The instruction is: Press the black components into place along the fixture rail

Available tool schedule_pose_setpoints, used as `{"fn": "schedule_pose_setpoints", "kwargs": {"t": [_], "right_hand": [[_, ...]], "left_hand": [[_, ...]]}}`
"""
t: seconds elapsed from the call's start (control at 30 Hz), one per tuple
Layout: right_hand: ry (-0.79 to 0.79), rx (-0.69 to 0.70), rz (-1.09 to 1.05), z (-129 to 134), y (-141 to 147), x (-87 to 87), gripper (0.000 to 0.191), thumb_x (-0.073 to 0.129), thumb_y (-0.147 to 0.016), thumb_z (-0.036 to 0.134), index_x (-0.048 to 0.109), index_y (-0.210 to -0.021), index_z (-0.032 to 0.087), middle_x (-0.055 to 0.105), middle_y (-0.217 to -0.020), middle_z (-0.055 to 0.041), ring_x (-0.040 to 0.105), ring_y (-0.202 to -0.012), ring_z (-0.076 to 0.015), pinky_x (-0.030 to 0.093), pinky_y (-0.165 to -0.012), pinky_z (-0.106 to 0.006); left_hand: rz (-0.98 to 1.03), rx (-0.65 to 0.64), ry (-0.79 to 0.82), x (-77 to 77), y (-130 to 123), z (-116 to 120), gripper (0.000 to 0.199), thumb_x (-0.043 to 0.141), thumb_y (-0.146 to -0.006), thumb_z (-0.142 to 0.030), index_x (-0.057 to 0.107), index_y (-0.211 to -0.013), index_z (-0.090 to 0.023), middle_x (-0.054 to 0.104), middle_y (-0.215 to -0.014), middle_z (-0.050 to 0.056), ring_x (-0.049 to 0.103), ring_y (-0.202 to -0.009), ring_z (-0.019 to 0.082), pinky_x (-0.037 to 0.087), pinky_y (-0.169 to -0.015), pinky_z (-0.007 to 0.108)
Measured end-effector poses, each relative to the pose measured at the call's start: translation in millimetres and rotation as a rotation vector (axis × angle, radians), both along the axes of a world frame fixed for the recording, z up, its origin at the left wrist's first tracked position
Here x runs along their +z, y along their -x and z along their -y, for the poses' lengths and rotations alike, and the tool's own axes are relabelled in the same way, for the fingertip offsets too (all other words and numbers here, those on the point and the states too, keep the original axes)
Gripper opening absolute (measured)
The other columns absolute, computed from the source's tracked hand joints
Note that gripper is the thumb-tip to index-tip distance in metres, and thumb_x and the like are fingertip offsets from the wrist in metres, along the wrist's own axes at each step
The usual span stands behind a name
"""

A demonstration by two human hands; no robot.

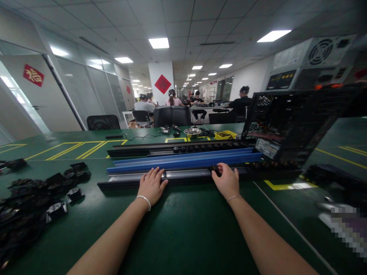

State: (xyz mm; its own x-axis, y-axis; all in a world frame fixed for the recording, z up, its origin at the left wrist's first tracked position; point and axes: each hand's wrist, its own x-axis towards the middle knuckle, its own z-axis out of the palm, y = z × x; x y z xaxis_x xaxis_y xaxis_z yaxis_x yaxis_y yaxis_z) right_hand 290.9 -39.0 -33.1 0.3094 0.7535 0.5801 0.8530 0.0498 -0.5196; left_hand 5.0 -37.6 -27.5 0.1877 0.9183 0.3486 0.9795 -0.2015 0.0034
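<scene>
My left hand (151,186) lies over the near edge of a long black rail with a shiny metallic channel (187,174), fingers stretched out and a little apart. Farther right along the same rail, my right hand (228,181) has its thumb and fingers closed on a small black part (214,169), whose kind is partly hidden by the fingers. A long blue rail (183,160) runs just behind. Beyond that lies another black rail (129,151), with several small dark parts (200,148) in a row along it.
Dark components (54,187) are heaped at left on the green table (183,233). An opened computer case (292,126) stands at right, power supplies (309,57) stacked above it. A metal bowl (192,132) and yellow tray (225,135) are at the back. People sit farther off.
</scene>
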Motion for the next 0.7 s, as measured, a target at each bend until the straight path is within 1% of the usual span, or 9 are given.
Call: {"fn": "schedule_pose_setpoints", "kwargs": {"t": [0.3, 0.53, 0.7], "right_hand": [[0.026, 0.047, 0.035, 0.8, 1.4, 1.3, 0.023, 0.048, -0.074, 0.034, 0.056, -0.092, 0.021, 0.063, -0.091, -0.0035, 0.057, -0.082, -0.0189, 0.018, -0.1, -0.051], [0.027, 0.087, 0.043, 1.6, 3.3, 1.4, 0.025, 0.047, -0.076, 0.036, 0.056, -0.094, 0.022, 0.064, -0.092, -0.0031, 0.057, -0.079, -0.0181, 0.016, -0.1, -0.053], [0.028, 0.118, 0.035, 3.5, 6.0, 2.7, 0.025, 0.048, -0.075, 0.035, 0.057, -0.095, 0.023, 0.065, -0.093, -0.0023, 0.058, -0.08, -0.0179, 0.013, -0.101, -0.053]], "left_hand": [[0.011, -0.001, 0.003, 0.1, 0.1, -0.3, 0.05, 0.03, -0.087, -0.047, 0.044, -0.129, -0.022, 0.04, -0.139, 0.005, 0.032, -0.129, 0.023, 0.026, -0.104, 0.044], [0.018, -0.002, 0.005, 1.5, -0.4, 0.2, 0.05, 0.03, -0.087, -0.047, 0.044, -0.128, -0.022, 0.04, -0.139, 0.005, 0.032, -0.129, 0.023, 0.026, -0.104, 0.044], [0.015, -0.004, 0.003, 0.1, 0.2, -0.8, 0.049, 0.032, -0.087, -0.047, 0.044, -0.128, -0.023, 0.04, -0.139, 0.005, 0.033, -0.129, 0.023, 0.026, -0.103, 0.044]]}}
